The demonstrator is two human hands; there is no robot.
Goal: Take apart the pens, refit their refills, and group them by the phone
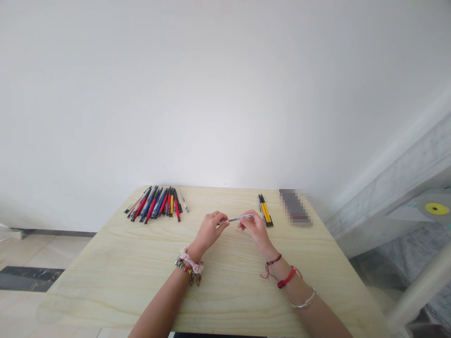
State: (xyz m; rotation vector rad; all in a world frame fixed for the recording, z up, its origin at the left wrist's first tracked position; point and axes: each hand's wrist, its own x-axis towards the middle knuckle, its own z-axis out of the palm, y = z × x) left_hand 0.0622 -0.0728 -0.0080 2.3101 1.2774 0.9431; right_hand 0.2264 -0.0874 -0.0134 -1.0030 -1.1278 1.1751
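A slim clear pen [234, 219] with a dark line inside lies nearly level between my two hands above the table. My left hand [212, 228] pinches its left end between thumb and fingers. Around its right end the fingers of my right hand [255, 229] are closed. Whether the pen is in one piece or parted cannot be made out. Just beyond my right hand lie two yellow pens [265, 210] with black ends, and a clear pen [261, 206] alongside them.
A pile of red, blue, yellow and clear pens [154, 203] covers the table's back left. One clear pen [184, 201] lies beside it. At the back right is a blurred dark flat object [295, 207]. The pale wooden table [225, 286] meets a white wall [225, 94].
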